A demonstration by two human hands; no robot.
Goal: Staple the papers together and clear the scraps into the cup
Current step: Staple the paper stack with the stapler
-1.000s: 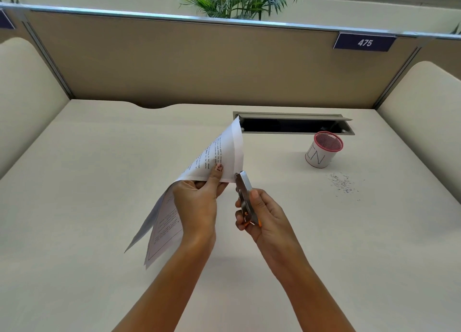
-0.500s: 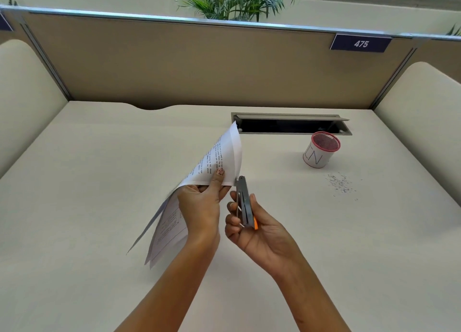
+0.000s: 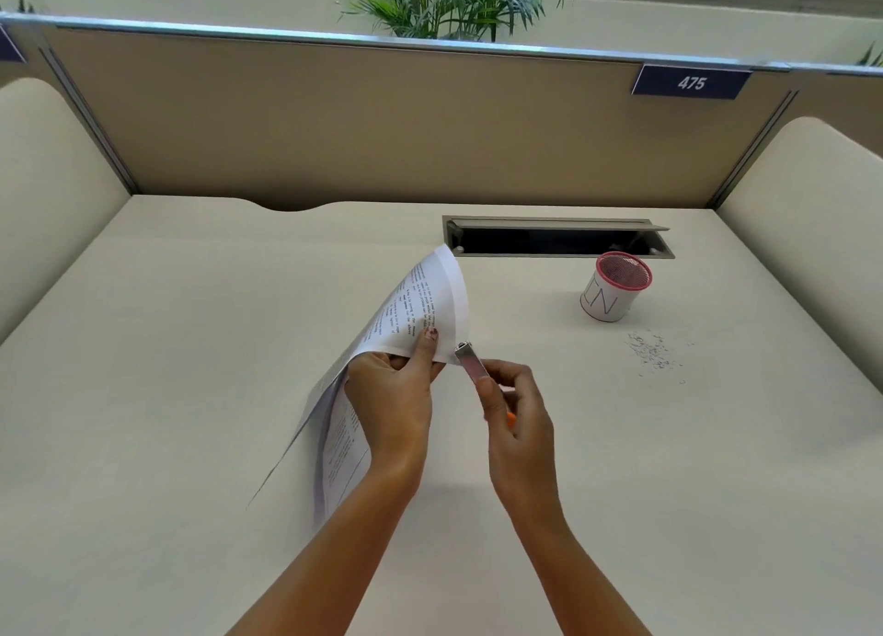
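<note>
My left hand grips a small stack of printed papers, lifted off the desk and curled, with the thumb pressed on the top sheet near its lower right corner. In my right hand I hold a small silver stapler with an orange part at its back. The stapler's front end sits on the corner of the papers. A white cup with a pink rim stands at the right, and a patch of tiny paper scraps lies on the desk in front of it.
The beige desk is enclosed by padded partitions on three sides. An open cable slot is set into the desk behind the cup. A plant stands beyond the back partition.
My right hand turned the stapler and brought it back up onto the papers' corner, after pulling it away half a second ago. The papers stay raised in my left hand.
</note>
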